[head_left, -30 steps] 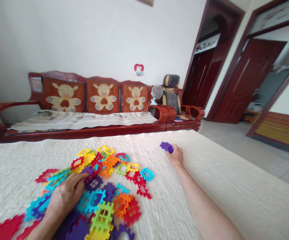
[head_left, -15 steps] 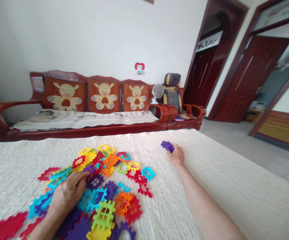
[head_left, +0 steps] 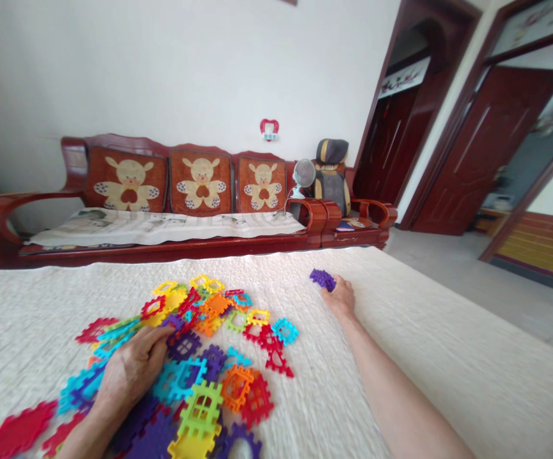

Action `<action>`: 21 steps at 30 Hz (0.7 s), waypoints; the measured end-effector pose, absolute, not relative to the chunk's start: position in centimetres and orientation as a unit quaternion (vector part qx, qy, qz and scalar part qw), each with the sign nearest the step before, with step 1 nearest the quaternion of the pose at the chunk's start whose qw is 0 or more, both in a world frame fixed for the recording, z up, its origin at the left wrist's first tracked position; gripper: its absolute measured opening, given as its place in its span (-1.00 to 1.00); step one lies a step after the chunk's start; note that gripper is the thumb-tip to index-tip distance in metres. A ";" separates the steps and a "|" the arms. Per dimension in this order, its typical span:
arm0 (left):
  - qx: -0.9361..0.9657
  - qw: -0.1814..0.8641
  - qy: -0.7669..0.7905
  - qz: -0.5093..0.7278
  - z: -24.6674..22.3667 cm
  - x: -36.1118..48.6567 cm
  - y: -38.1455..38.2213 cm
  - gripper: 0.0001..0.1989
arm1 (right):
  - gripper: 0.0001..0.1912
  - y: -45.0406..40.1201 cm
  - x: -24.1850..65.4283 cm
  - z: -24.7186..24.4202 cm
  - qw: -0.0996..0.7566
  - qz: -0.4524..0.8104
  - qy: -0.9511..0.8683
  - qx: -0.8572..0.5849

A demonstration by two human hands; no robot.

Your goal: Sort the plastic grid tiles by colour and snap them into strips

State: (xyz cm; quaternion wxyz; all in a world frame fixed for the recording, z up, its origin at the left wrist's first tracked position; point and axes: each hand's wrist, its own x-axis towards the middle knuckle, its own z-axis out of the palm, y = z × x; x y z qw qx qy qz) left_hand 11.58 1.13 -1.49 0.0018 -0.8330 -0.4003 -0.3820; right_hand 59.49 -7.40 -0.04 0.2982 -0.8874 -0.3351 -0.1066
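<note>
My left hand [head_left: 136, 363] is over the left part of a spread of colourful plastic tiles, its fingers closed on a purple tile [head_left: 174, 322]. To the right, my right hand [head_left: 341, 296] has its fingers around a small group of purple tiles [head_left: 322, 279] at the cloth's surface. Near my left hand are a purple window tile [head_left: 184, 345], a light blue tile [head_left: 181, 377] and a green window tile [head_left: 201, 408]. An orange tile [head_left: 237, 387] overlaps a red one [head_left: 258, 400] between my hands.
A table with a cream cloth [head_left: 315, 363] bears the tiles. Beyond it stand a wooden sofa [head_left: 209, 247] with bear cushions, a small fan [head_left: 304, 173] and an armchair [head_left: 360, 233]. Doorways and tiled floor show at the right.
The whole view has shifted slightly, so everything appears a little further right. Both hands keep nearly the same places over the table.
</note>
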 end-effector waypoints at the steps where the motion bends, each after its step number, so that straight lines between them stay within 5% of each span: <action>1: -0.833 0.003 -0.400 -0.382 -1.5 11.6 1.1 -0.71 | -0.46 -7.4 59.5 -0.1 0.302 -0.109 -0.336 -0.885; 12: -0.837 0.005 -0.398 -0.376 -2.2 11.2 1.6 -0.71 | -0.44 -7.5 59.2 0.2 0.315 -0.100 -0.337 -0.882; 21: -0.847 0.007 -0.392 -0.360 -1.4 11.3 1.6 -0.71 | -0.50 -7.6 59.7 -0.6 0.460 -0.116 -0.314 -0.822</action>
